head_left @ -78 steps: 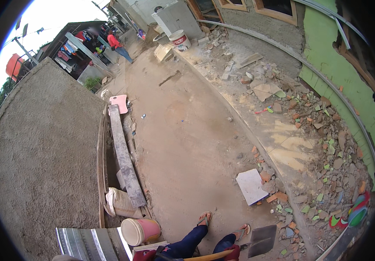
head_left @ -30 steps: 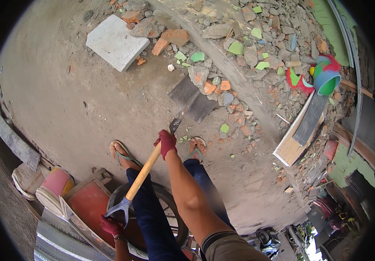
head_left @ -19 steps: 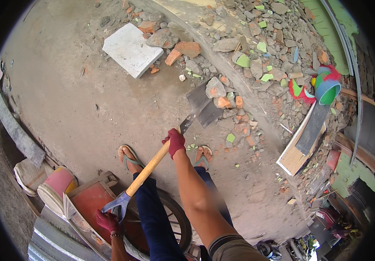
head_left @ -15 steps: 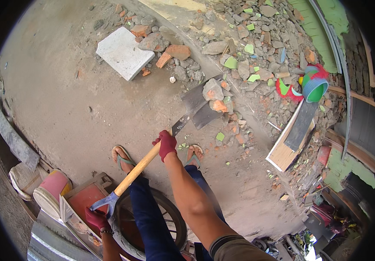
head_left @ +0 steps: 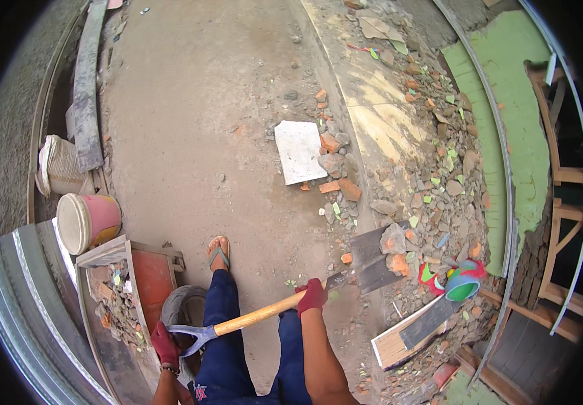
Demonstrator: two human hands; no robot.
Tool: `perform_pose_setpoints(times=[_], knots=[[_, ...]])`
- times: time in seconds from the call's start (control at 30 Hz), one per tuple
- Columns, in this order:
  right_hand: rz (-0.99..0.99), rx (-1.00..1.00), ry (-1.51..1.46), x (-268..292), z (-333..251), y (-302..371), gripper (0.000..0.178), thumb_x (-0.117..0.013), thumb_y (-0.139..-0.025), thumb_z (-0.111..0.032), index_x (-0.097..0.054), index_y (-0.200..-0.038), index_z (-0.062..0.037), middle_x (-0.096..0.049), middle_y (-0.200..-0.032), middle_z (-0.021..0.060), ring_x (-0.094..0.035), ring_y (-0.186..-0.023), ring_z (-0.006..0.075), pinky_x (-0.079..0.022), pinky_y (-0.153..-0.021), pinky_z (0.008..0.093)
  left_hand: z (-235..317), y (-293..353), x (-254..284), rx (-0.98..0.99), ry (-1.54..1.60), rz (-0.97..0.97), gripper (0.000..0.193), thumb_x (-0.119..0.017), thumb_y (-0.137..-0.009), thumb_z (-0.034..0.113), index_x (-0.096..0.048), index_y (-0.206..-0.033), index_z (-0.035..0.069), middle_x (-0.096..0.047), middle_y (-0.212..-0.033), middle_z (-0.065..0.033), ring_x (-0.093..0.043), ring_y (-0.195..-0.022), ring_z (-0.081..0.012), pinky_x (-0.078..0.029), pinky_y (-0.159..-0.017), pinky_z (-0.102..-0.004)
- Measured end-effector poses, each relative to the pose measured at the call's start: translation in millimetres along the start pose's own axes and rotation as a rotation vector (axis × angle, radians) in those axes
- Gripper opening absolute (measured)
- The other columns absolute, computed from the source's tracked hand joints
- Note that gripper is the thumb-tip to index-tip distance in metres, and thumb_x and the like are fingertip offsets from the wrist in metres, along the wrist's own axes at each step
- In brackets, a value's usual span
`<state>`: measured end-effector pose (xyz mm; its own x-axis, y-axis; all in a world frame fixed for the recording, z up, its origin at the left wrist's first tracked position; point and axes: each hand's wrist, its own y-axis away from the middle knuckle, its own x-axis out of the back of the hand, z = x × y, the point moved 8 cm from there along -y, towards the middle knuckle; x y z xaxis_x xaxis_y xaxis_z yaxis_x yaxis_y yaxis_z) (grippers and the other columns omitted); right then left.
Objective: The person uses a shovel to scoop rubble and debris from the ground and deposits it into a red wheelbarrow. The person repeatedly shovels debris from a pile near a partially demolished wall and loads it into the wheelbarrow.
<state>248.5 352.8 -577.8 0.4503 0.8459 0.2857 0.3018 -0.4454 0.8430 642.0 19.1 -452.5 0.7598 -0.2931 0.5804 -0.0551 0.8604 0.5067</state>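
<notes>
My two gloved hands hold a shovel [head_left: 258,316] with a pale wooden shaft, slanting across in front of my legs. My left hand [head_left: 165,345], in a dark red glove, is closed on its blue-grey D-shaped grip. Lower on the shaft, near the metal socket, my right hand [head_left: 312,297] is wrapped round it in a matching glove. Grey chunks of rubble [head_left: 393,239] and an orange brick piece [head_left: 397,264] sit on the dark blade [head_left: 370,244]. Whether the blade rests on the ground, I cannot tell.
A cart [head_left: 151,280] holding rubble, with a wheel beside my leg, stands at left. Behind it are a pink bucket [head_left: 102,217] and a sack [head_left: 64,165]. A white slab [head_left: 299,152] lies ahead. Rubble [head_left: 433,196] and a wooden board [head_left: 399,341] line the right.
The view has turned, so the slab and rubble appear shifted, and more of the cart shows. The shovel lies more crosswise to my legs, rubble still on its blade. Both hands keep their hold.
</notes>
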Motion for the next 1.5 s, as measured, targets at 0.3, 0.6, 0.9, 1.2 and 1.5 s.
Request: perform_pose_setpoints(times=[0.3, 0.6, 0.9, 1.2, 1.5], knots=[[-0.304, 0.577, 0.217, -5, -167, 200, 0.021, -0.063, -0.080, -0.015, -0.048, -0.088, -0.0048, -0.052, -0.069, 0.0076, -0.054, -0.055, 0.0220, -0.047, -0.049, 0.0374, -40, 154, -5, 0.448, 0.506, -0.086, 0.054, -0.047, -0.096, 0.052, -0.043, -0.063, 0.010, -0.046, -0.048, -0.0065, -0.047, -0.033, -0.0191, -0.036, -0.031, -0.0327], [-1.004, 0.829, 0.348, 26, -118, 504, 0.022, -0.059, -0.085, -0.011, -0.044, -0.100, -0.0061, -0.047, -0.083, 0.0048, -0.050, -0.069, 0.0157, -0.047, -0.064, 0.0318, -140, 267, 5, 0.597, 1.162, 0.245, 0.058, -0.048, -0.091, 0.062, -0.044, -0.062, 0.012, -0.048, -0.048, -0.0097, -0.050, -0.036, -0.0244, -0.043, -0.038, -0.0392], [-1.275, 0.568, 0.952, 90, 75, 454, 0.035, -0.063, -0.081, 0.004, -0.040, -0.106, -0.0027, -0.056, -0.079, 0.0114, -0.059, -0.057, 0.0236, -0.055, -0.057, 0.0376, -298, 531, 46, 1.046, 1.058, 0.361, 0.050, -0.049, -0.091, 0.050, -0.050, -0.065, 0.007, -0.046, -0.052, -0.0063, -0.045, -0.040, -0.0207, -0.037, -0.039, -0.0377], [-0.860, 0.004, 0.685, 104, -18, 227, 0.021, -0.056, -0.089, -0.019, -0.041, -0.075, -0.0117, -0.043, -0.058, 0.0026, -0.047, -0.051, 0.0210, -0.051, -0.055, 0.0396, -111, 494, 223, 0.545, 0.513, 0.400, 0.052, -0.057, -0.092, 0.049, -0.056, -0.079, -0.001, -0.052, -0.054, -0.0059, -0.053, -0.042, -0.0147, -0.041, -0.040, -0.0288], [-0.790, -0.041, 0.003, 160, -244, 129, 0.035, -0.056, -0.087, -0.039, -0.040, -0.067, -0.0150, -0.044, -0.056, 0.0027, -0.050, -0.056, 0.0249, -0.048, -0.062, 0.0420, 174, 345, 126, -0.018, 0.235, -0.297, 0.054, -0.067, -0.084, 0.054, -0.060, -0.072, 0.003, -0.058, -0.058, -0.0063, -0.058, -0.046, -0.0143, -0.045, -0.044, -0.0292]])
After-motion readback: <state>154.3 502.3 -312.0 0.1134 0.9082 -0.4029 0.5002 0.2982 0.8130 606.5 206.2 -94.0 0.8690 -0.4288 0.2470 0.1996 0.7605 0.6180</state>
